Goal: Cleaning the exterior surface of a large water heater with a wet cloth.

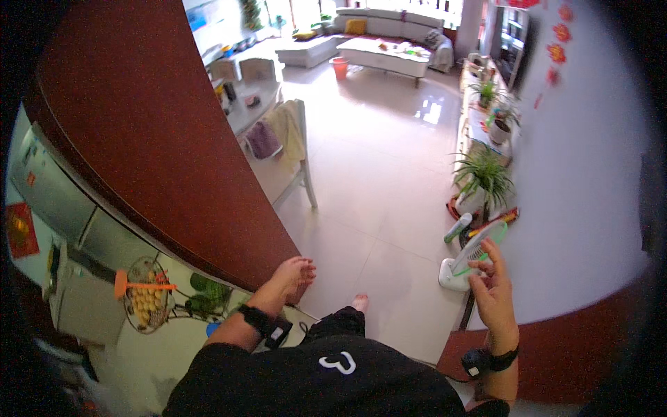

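Observation:
My left hand (296, 275) hangs beside the lower end of a dark red-brown door-frame panel (156, 140). Its fingers are loosely bent and nothing shows in them. Whether it touches the panel cannot be told. On the other side, my right hand (492, 297) is raised with fingers apart and holds nothing. It overlaps a small white and green electric fan (453, 276) on the floor, with no clear contact. Black straps with small devices (266, 324) circle both wrists. My bare foot (360, 302) shows ahead on the pale tiled floor (375, 172).
Potted spider plants (484, 174) and a low cabinet (462, 122) line the right wall. A chair draped with towels (305, 151) stands at a table on the left. Farther off are a coffee table (383, 58), an orange bin (340, 68) and a sofa (391, 23). A wire basket (147, 297) holds round yellowish produce.

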### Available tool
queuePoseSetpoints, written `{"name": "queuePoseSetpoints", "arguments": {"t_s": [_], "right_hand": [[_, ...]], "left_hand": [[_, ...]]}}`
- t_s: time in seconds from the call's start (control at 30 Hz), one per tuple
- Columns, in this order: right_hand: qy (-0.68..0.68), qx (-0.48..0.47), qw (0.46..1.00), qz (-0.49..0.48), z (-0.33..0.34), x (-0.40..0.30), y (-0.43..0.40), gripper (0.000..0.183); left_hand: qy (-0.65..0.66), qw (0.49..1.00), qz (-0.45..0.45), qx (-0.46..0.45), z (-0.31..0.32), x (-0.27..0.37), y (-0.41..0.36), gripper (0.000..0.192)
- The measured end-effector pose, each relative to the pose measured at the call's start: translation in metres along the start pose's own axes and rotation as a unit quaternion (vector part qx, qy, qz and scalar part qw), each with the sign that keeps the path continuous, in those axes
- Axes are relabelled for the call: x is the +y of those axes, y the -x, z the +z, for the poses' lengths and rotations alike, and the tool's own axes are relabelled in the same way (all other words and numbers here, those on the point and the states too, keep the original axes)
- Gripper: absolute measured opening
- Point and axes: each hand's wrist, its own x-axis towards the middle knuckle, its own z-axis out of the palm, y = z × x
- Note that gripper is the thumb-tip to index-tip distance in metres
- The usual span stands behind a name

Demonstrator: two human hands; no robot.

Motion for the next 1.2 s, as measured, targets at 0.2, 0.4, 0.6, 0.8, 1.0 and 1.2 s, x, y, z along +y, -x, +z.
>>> {"name": "queuePoseSetpoints", "arguments": {"t_s": [0.2,0.4,0.6,0.8,1.0,1.2], "right_hand": [[0.045,0.008,0.999,-0.024,-0.008,0.071,-0.115,0.04],[0.029,-0.008,0.982,0.189,-0.047,0.131,-0.2,0.029],[0.025,-0.003,0.981,0.192,-0.064,0.184,-0.268,0.026],[-0.013,-0.085,0.982,0.169,-0.055,0.23,-0.373,0.026],[0.021,-0.222,0.965,0.136,-0.012,0.247,-0.504,0.026],[0.051,-0.303,0.952,0.01,0.048,0.235,-0.599,0.023]], "left_hand": [[0.04,0.999,0.001,0.01,0.043,0.039,-0.088,0.019],[0.079,0.997,0.009,0.011,0.072,0.089,-0.169,0.021],[0.119,0.913,0.095,0.379,0.046,0.164,-0.236,0.046],[0.087,0.754,0.172,0.628,-0.129,0.196,-0.282,0.056],[0.257,0.832,0.228,0.435,-0.069,0.242,-0.226,0.04],[0.255,0.667,0.472,0.517,-0.004,0.294,-0.144,0.046]]}}
